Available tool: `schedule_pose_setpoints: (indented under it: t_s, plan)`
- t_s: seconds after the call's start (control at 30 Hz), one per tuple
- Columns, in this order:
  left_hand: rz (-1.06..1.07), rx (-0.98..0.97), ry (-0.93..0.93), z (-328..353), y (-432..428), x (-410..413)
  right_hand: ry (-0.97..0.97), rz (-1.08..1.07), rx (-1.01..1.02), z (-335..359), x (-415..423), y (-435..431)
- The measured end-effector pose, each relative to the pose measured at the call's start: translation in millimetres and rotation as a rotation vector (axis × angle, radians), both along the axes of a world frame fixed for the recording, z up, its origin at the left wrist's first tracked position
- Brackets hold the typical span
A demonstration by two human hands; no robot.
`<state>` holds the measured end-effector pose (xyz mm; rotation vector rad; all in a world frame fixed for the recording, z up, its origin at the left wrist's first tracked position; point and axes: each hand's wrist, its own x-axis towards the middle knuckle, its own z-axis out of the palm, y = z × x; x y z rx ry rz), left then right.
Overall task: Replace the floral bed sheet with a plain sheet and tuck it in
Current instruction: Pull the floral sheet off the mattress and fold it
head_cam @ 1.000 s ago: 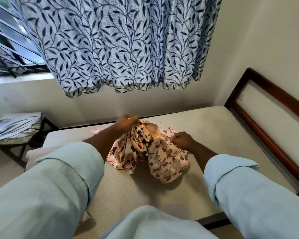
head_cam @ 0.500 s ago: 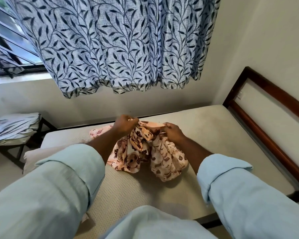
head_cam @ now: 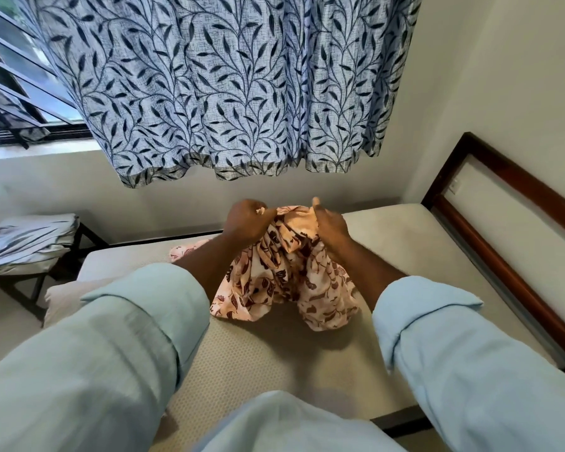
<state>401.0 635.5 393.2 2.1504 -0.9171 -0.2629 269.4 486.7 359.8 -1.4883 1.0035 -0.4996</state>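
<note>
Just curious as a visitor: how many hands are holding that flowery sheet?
2. The left hand grips the bunched top of the floral sheet at left; the right hand at right.

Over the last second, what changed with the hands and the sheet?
The right hand moved up and left to grip the floral sheet beside the left hand, bunching it higher. The left hand kept its grip; the mattress and the folded cloth stayed put.

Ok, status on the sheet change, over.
Left hand and right hand both grip the bunched peach floral fabric sheet over the bare cream mattress. Folded pale grey cloth on dark stool, left. Nothing blocking.
</note>
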Motion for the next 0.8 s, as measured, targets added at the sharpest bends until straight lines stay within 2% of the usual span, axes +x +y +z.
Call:
schedule_pose_setpoints:
  t_s: [0.13,0.2,0.27,0.33,0.53,0.67,0.8]
  plan:
    - [0.097,-0.067,-0.006,7,0,2,0.071,0.305,-0.213,6,-20,-7]
    - [0.153,-0.103,0.048,8,2,5,0.164,0.432,-0.340,2,-26,-17]
    - [0.121,-0.095,0.055,8,2,5,0.275,0.500,-0.506,-6,-30,-26]
    - [0.100,-0.098,0.042,10,2,3,0.382,0.448,-0.667,-10,-32,-28]
    - [0.072,-0.082,-0.020,9,1,-10,0.803,0.320,-0.937,-17,-41,-30]
    - [0.178,-0.097,0.036,6,4,-6,0.926,0.245,-0.931,-24,-50,-34]
    - [0.448,-0.187,0.176,13,20,13,1.067,0.156,-0.844,-36,-82,-50]
